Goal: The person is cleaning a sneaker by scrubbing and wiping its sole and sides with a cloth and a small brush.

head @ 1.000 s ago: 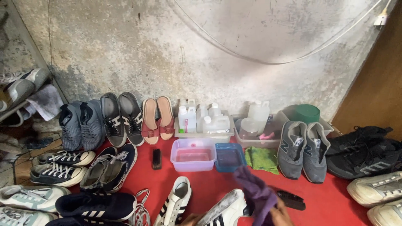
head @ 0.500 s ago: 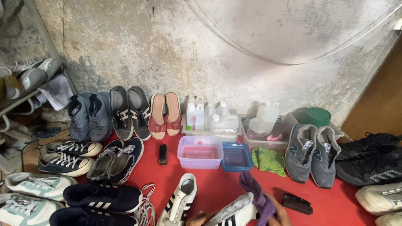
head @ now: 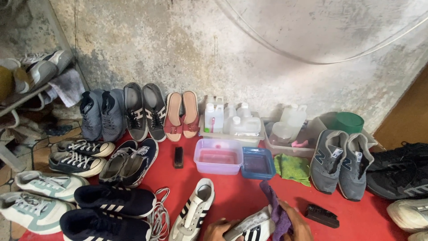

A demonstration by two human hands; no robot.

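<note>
Red mat (head: 232, 196), stained concrete wall (head: 187, 49); left hand (head: 219, 230) grips white sneaker (head: 252, 225), right hand (head: 298, 225) clutches purple cloth (head: 275, 209).

Rough grey plaster wall (head: 187, 40), stained and mottled, dark and damp-looking near its foot; thin pale cable (head: 312, 56) looping across it; red mat (head: 236, 196) over the floor; patterned floor tiles (head: 38, 156) at left; metal rack (head: 26, 96) at left edge; brown surface (head: 408, 116) at right; soft, even light
</note>
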